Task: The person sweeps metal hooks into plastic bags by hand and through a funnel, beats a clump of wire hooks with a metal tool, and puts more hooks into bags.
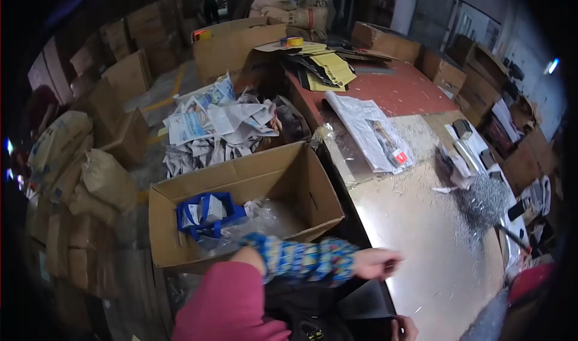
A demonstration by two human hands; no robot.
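Observation:
My left hand (376,263), in a patterned sleeve cover (307,258), is over the near edge of the worktable (421,232). Its fingers are curled together and a little blurred; what they hold, if anything, I cannot make out. Lower down, at the bottom edge of the view, my right hand (406,329) shows only in part. Its fingers are bent beside a dark flat surface (364,302), and their contents are hidden. Left of my arm stands an open cardboard box (241,181) holding a blue bag (220,214) and clear plastic.
Crumpled paper (217,121) is heaped behind the box. On the table lie a white plastic package (370,130), yellow-and-black printed sheets (328,70) and a tangle of silvery strands (481,199). Sacks (108,175) and cartons line the left. A person stands far back.

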